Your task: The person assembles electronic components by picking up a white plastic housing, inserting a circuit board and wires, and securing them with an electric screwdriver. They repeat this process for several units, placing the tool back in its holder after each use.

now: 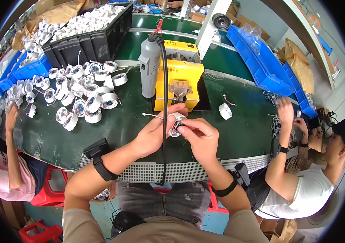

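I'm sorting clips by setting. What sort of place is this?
Probably a factory assembly line. Both hands hold a small white round part over a green bench, beside a pile of like parts, a yellow bench machine and blue bins; co-workers sit alongside.

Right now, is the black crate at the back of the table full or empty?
Full. The black crate is heaped above its rim with small white round parts like those loose on the green table.

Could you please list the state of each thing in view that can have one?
White ring part: held in both hands, off the table.
Left hand: closed around the white ring part.
Right hand: fingertips pinching at the part's front.
Black crate: full of white parts.
Pile of white parts: loose on the green table.
Single white ring: lying alone.
Yellow machine: upright.
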`<state>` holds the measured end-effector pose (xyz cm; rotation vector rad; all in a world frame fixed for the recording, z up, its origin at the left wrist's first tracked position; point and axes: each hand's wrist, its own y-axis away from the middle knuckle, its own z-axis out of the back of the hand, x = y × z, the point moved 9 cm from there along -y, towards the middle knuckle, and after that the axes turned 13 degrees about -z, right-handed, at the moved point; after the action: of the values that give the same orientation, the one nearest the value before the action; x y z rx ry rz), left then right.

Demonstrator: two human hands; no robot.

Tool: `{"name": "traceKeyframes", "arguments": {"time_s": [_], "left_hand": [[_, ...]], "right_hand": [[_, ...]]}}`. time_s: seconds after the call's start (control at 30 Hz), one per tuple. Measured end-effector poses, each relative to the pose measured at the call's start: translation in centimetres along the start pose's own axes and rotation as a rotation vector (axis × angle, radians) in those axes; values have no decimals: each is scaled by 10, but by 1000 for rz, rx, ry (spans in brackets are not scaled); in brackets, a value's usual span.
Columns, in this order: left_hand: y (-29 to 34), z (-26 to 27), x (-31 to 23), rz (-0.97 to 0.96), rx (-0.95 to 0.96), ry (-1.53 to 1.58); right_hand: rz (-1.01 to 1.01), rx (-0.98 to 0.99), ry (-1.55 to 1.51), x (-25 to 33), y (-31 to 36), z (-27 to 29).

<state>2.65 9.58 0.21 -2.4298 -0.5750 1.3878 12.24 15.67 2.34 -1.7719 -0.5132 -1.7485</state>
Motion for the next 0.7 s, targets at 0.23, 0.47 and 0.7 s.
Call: {"name": "traceKeyframes", "arguments": {"time_s": [0.23, 0.47, 0.7], "left_hand": [[2, -6, -1, 28, 12, -24], [1, 0, -2, 78, 112, -346], [3, 23, 5, 277, -47, -309]], "right_hand": [[304, -118, 200, 20, 6, 2], [-87, 58, -189, -9, -10, -4], [179, -54, 134, 36, -37, -9]]}}
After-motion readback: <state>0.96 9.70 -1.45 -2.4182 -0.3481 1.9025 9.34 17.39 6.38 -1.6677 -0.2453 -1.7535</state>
